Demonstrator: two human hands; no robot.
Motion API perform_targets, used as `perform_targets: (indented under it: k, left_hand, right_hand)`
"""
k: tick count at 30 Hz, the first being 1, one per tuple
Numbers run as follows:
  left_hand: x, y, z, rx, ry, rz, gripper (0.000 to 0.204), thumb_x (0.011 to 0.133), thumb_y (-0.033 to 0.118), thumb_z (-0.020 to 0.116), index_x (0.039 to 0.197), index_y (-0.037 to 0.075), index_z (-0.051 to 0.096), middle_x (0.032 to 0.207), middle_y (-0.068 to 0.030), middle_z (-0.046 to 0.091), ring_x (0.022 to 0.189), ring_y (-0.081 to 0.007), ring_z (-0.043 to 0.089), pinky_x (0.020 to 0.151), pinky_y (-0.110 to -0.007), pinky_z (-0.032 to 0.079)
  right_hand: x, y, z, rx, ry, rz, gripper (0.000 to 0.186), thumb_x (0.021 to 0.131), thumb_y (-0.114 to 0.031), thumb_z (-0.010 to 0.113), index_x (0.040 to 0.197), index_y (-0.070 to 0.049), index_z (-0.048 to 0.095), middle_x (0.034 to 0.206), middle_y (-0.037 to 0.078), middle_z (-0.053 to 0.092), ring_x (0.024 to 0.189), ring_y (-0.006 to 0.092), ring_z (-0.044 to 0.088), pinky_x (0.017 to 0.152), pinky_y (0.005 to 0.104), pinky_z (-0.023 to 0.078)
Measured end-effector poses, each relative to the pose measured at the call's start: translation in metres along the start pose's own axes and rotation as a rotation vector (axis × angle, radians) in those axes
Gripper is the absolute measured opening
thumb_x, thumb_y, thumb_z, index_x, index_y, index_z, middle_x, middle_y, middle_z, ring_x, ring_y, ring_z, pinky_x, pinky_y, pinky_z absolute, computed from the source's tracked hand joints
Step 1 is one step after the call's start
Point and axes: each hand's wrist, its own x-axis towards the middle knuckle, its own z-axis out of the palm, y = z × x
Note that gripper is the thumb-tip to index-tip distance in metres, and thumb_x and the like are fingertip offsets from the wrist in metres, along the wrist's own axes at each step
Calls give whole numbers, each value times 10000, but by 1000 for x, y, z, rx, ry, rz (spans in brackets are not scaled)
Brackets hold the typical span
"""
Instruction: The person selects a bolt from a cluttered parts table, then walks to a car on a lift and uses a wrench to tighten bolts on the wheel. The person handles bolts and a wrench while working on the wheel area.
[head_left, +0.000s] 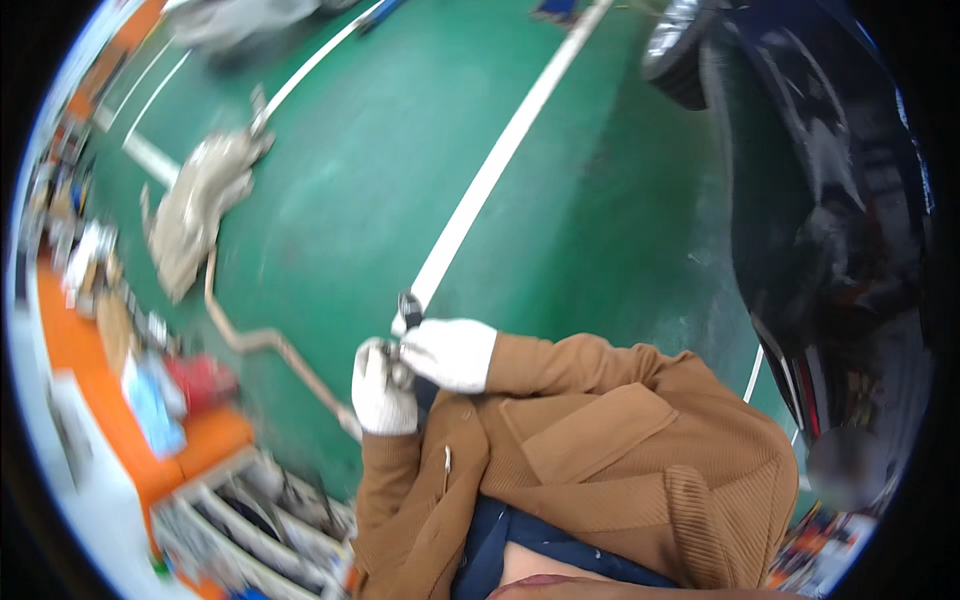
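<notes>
White work gloves cover both my hands, held close together in front of my brown jacket (600, 430). My left hand (383, 392) is closed, fingers curled up against the fingers of my right hand (452, 353). The right one reaches in from the side, its fingers bent around a small dark, metallic-looking piece (398, 368) between the two gloves. Blur and the gloves hide what kind of piece it is. Just beyond the right glove a small black shape (410, 308) shows; I cannot tell whether a hand touches it.
A dark car (800, 200) stands along the right. On the green floor (350, 200) with white lines lie a crumpled beige sheet (200, 205) and a long pale hose-like strip (262, 340). An orange-topped bench (205, 445) with a red item (200, 383) and grey drawers (225, 535) is at left.
</notes>
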Motion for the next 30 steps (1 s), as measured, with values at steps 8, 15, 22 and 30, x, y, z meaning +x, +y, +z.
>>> perform_targets:
  k: [8,15,22,30]
  left_hand:
    - [255,38,138,428,-185,-147,153,1113,164,586,1150,16,582,904,-56,634,592,-75,450,538,-248,372]
    - [454,26,267,589,-402,-333,174,1092,180,616,1129,10,603,853,-39,629,569,-65,452,506,-231,357]
    - [642,8,390,616,-337,-290,184,1119,167,584,1137,-14,608,848,-26,594,583,-54,442,516,-221,347]
    - [827,-9,541,578,-349,-276,251,1150,243,554,1020,29,538,737,-5,496,560,-81,392,529,-272,368]
  right_hand:
    - [129,114,-149,11,101,514,354,1125,-348,474,1153,-63,681,1020,184,705,958,399,715,876,487,581]
    - [201,237,-269,448,305,679,486,1140,-401,401,1318,-53,692,1175,197,751,1088,394,710,999,485,527]
    - [289,389,-445,904,194,657,573,1119,-341,453,1649,-125,426,949,86,719,774,210,641,705,381,537]
    - [388,567,-594,823,196,437,589,1123,-295,451,1702,-229,365,1117,100,731,928,210,686,801,375,569]
